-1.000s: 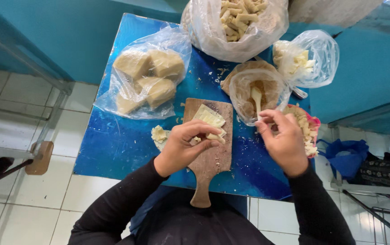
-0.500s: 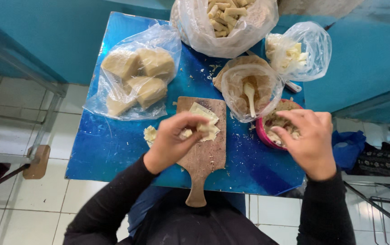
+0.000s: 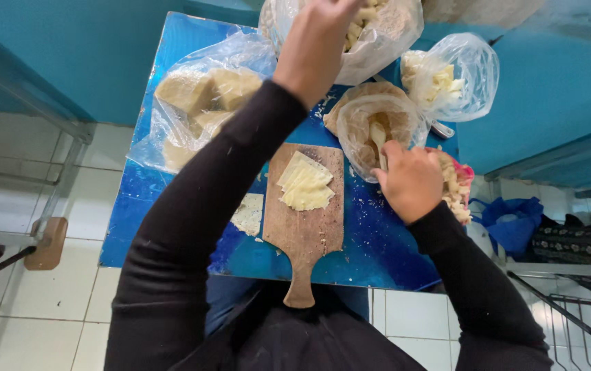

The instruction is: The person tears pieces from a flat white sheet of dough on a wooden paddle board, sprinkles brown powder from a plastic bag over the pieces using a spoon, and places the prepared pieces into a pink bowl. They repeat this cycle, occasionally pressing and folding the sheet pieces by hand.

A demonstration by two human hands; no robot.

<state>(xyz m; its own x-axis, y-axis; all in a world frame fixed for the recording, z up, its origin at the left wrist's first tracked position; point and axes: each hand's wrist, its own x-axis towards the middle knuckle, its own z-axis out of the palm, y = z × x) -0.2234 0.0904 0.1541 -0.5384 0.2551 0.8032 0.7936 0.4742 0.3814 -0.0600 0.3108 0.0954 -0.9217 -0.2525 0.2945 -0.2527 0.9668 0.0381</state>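
Small blue table (image 3: 172, 227) on a white-tiled floor, teal walls around it. A wooden paddle board (image 3: 306, 233) lies at the table's centre, handle toward the person; thin pale dough sheets (image 3: 304, 184) are stacked on its upper part.

Left hand (image 3: 316, 38) is stretched far forward, over the mouth of the large plastic bag of pale rolled pieces (image 3: 378, 27) at the far edge. Its fingers curl down, but I cannot tell whether they hold anything.

Right hand (image 3: 411, 180) rests at the rim of the bag-lined bowl (image 3: 368, 120), fingers closed on the pale spoon handle (image 3: 378, 137) standing in it.

A bag of dough blocks (image 3: 203, 103) sits far left.
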